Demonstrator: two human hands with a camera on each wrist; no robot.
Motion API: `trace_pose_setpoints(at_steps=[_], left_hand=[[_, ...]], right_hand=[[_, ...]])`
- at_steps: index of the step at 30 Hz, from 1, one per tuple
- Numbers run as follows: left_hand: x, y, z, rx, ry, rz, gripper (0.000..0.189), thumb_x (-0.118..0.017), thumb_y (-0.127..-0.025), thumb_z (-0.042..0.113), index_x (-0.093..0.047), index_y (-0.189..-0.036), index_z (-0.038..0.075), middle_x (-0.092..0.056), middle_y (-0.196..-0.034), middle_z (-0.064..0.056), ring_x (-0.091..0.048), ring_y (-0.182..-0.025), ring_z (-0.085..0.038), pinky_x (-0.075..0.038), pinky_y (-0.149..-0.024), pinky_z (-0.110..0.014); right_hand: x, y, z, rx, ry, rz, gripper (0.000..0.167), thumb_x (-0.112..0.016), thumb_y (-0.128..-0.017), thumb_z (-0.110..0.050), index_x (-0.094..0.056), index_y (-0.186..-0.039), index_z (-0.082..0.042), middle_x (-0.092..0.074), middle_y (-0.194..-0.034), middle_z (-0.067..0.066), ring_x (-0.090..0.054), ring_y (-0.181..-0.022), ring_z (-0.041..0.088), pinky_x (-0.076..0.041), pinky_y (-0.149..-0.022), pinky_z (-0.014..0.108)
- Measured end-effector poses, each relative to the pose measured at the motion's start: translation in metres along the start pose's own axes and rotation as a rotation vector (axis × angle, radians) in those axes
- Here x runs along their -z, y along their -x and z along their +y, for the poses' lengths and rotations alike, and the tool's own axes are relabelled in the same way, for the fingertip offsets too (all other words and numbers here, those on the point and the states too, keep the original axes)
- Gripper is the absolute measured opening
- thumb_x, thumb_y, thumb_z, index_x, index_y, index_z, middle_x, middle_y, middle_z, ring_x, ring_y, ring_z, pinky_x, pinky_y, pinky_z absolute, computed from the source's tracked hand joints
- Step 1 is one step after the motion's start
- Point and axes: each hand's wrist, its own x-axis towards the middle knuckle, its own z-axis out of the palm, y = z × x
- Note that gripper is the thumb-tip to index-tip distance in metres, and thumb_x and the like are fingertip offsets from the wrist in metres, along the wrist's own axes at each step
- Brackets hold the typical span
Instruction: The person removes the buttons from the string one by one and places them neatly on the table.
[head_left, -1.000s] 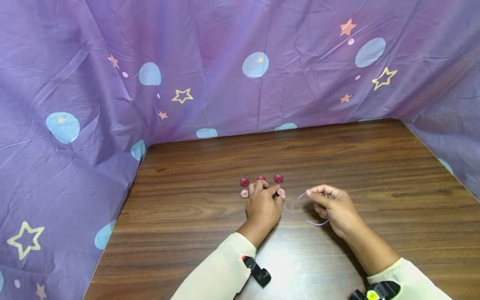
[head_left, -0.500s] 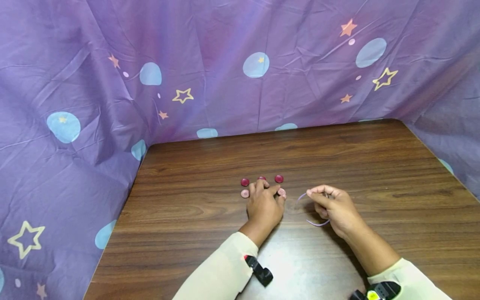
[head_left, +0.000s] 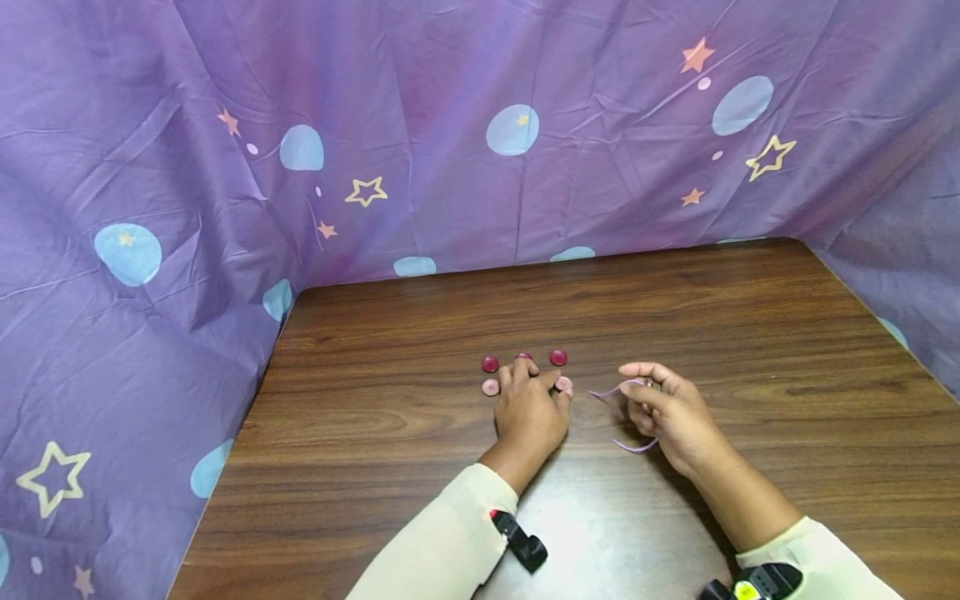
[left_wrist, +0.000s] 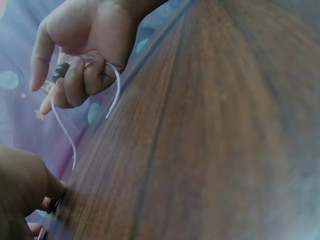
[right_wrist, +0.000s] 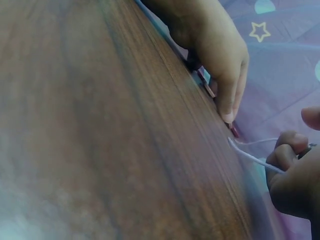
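My left hand (head_left: 530, 417) rests on the table, thumb and index finger on either side of a pale pink button (head_left: 564, 384), which they pinch. The other fingers partly cover a dark red button (head_left: 524, 356). To the right, my right hand (head_left: 678, 421) is raised above the table with a thin lilac cord (head_left: 635, 451) held in curled fingers. One cord end points left towards the buttons; the other hangs below the palm. In the left wrist view a small dark ridged thing (left_wrist: 61, 71) shows among the right fingers; its kind is unclear.
Two more dark red buttons (head_left: 490, 364) and another pink button (head_left: 491, 387) lie around the left fingertips. The brown wooden table (head_left: 360, 500) ends at a purple patterned cloth (head_left: 450, 200) behind and at both sides.
My right index finger has lifted away from the thumb, and the cord's upper end now reaches further left and lies flatter. My left hand has hardly moved.
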Motion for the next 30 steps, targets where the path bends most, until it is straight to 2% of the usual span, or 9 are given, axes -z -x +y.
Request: trace_pose_setpoints(at_steps=[4, 8, 10, 11, 16, 21, 25, 30], left_hand=[[0.0008, -0.0004, 0.0011, 0.007, 0.001, -0.005, 0.034, -0.083, -0.093, 0.035, -0.084, -0.126, 0.03, -0.066, -0.119, -0.003, -0.056, -0.116, -0.025, -0.059, -0.085, -0.04], [0.001, -0.0007, 0.0015, 0.009, -0.003, -0.01, 0.034, -0.082, -0.093, 0.035, -0.084, -0.126, 0.029, -0.066, -0.12, -0.004, -0.056, -0.116, -0.025, -0.058, -0.086, -0.04], [0.001, -0.0007, 0.0014, 0.009, -0.006, -0.009, 0.034, -0.083, -0.093, 0.036, -0.084, -0.126, 0.029, -0.066, -0.12, -0.004, -0.056, -0.116, -0.025, -0.058, -0.086, -0.039], [0.001, -0.0006, 0.0014, 0.009, -0.008, -0.01, 0.034, -0.083, -0.092, 0.036, -0.084, -0.126, 0.029, -0.066, -0.12, -0.004, -0.056, -0.116, -0.025, -0.058, -0.086, -0.039], [0.0011, 0.0001, 0.0006, 0.004, -0.015, -0.007, 0.034, -0.083, -0.092, 0.036, -0.084, -0.126, 0.03, -0.066, -0.119, -0.003, -0.056, -0.115, -0.025, -0.058, -0.086, -0.039], [0.0, 0.0, -0.0007, -0.001, -0.019, -0.004, 0.034, -0.082, -0.092, 0.037, -0.084, -0.126, 0.031, -0.066, -0.118, -0.003, -0.056, -0.114, -0.025, -0.058, -0.085, -0.039], [-0.0003, -0.0001, -0.001, -0.001, -0.012, -0.001, 0.034, -0.082, -0.092, 0.036, -0.084, -0.125, 0.031, -0.066, -0.119, -0.003, -0.056, -0.114, -0.025, -0.058, -0.083, -0.039], [-0.0004, 0.0003, -0.001, -0.001, 0.009, 0.005, 0.033, -0.081, -0.092, 0.033, -0.084, -0.124, 0.03, -0.067, -0.118, -0.004, -0.056, -0.114, -0.025, -0.058, -0.083, -0.04]], right_hand=[[-0.0004, 0.0004, -0.0001, -0.001, -0.043, -0.059, 0.028, -0.048, -0.107, 0.006, -0.05, -0.127, -0.014, -0.055, -0.074, -0.011, -0.044, -0.056, 0.004, -0.024, -0.053, 0.025], [-0.001, 0.0002, 0.0006, 0.009, -0.046, -0.091, 0.021, -0.042, -0.112, 0.001, -0.033, -0.128, -0.01, -0.06, -0.087, -0.009, -0.045, -0.058, 0.004, -0.029, -0.054, 0.022], [-0.0014, 0.0002, 0.0009, 0.007, -0.017, -0.081, 0.012, -0.04, -0.116, -0.008, -0.032, -0.124, -0.011, -0.058, -0.091, -0.008, -0.045, -0.06, 0.004, -0.031, -0.054, 0.021], [-0.0016, 0.0, 0.001, 0.007, -0.006, -0.07, 0.009, -0.04, -0.118, -0.013, -0.033, -0.122, -0.011, -0.055, -0.091, -0.007, -0.045, -0.06, 0.004, -0.028, -0.055, 0.023], [-0.002, -0.0008, 0.0009, 0.011, 0.011, 0.031, 0.025, -0.041, -0.119, -0.036, -0.044, -0.113, -0.012, -0.049, -0.086, -0.008, -0.041, -0.057, 0.003, -0.017, -0.057, 0.031], [-0.0009, -0.0016, -0.001, 0.02, 0.007, 0.091, 0.023, -0.047, -0.118, -0.034, -0.061, -0.109, -0.018, -0.045, -0.071, -0.011, -0.04, -0.054, 0.004, -0.014, -0.057, 0.036], [-0.0005, -0.0019, -0.0026, 0.009, 0.003, 0.108, 0.022, -0.049, -0.117, -0.029, -0.067, -0.107, -0.021, -0.042, -0.069, -0.01, -0.04, -0.054, 0.005, -0.015, -0.057, 0.035], [-0.0017, -0.0026, -0.0039, -0.013, -0.017, 0.131, 0.01, -0.05, -0.117, -0.024, -0.05, -0.114, -0.015, -0.041, -0.071, -0.011, -0.039, -0.052, 0.003, -0.016, -0.055, 0.031]])
